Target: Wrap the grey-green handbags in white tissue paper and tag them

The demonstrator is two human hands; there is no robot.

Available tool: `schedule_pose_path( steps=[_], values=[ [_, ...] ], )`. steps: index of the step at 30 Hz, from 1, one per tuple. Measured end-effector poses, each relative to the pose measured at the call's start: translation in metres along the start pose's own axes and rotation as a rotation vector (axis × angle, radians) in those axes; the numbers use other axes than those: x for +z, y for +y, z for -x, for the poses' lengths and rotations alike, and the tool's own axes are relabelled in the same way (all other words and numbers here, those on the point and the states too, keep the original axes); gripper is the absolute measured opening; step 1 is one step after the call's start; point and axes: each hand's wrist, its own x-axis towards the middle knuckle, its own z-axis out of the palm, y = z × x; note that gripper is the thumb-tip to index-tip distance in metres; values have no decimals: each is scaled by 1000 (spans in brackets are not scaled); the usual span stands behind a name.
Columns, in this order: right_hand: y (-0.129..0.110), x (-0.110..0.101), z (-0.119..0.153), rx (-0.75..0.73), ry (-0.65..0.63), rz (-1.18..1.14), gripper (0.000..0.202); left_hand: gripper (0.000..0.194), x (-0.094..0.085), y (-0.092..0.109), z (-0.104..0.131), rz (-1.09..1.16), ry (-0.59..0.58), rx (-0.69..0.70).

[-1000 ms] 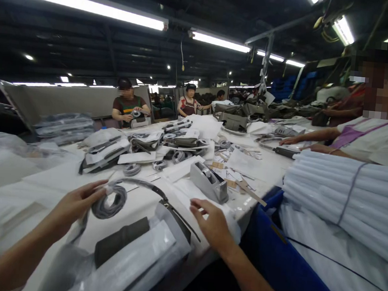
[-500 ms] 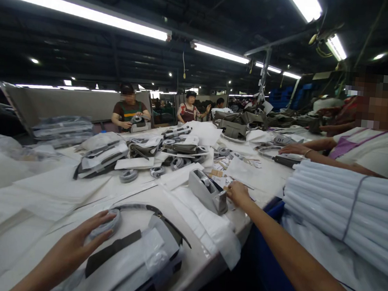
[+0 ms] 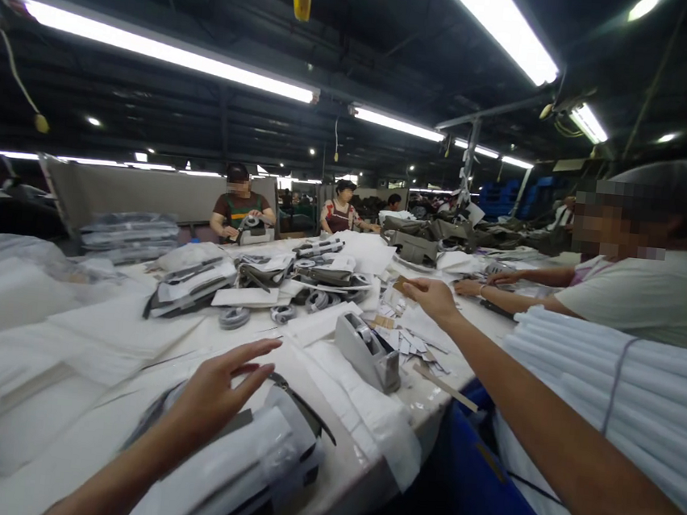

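Note:
My left hand (image 3: 228,380) is raised over a bag wrapped in white paper (image 3: 245,458), its fingers apart and nothing in them. A dark strap (image 3: 308,408) curves from the bag across the table. Further out, my right hand (image 3: 433,300) pinches a small brown card (image 3: 400,285) between thumb and fingertips. Below that hand lies a scatter of small white tags (image 3: 411,345) and brown pieces. A grey tape dispenser (image 3: 364,353) stands on the table between my two hands.
Wrapped bags (image 3: 192,283) and coiled grey straps (image 3: 233,317) fill the table's middle. White sheets (image 3: 123,329) lie left. A bundle of white foam rolls (image 3: 576,369) sits above a blue bin (image 3: 480,481) at right. Co-workers (image 3: 639,278) work around the table.
My left hand has lifted off the coiled strap beside the wrapped bag. My right hand has risen from beside the tape dispenser and now holds a small brown card.

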Motion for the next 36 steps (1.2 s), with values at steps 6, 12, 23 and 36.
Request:
schedule_pose_path(
  steps=[6, 12, 23, 36],
  values=[
    [-69, 0, 50, -71, -142, -249, 37, 40, 42, 53, -29, 281, 49, 224],
    [-114, 17, 122, -71, -421, -481, 44, 42, 63, 69, -23, 310, 134, 271],
    [-133, 36, 169, -400, -243, -74, 22, 11, 39, 46, 13, 351, 158, 133],
    [-114, 41, 162, -37, -602, -372, 39, 38, 11, 48, 20, 924, 43, -39]
  ],
)
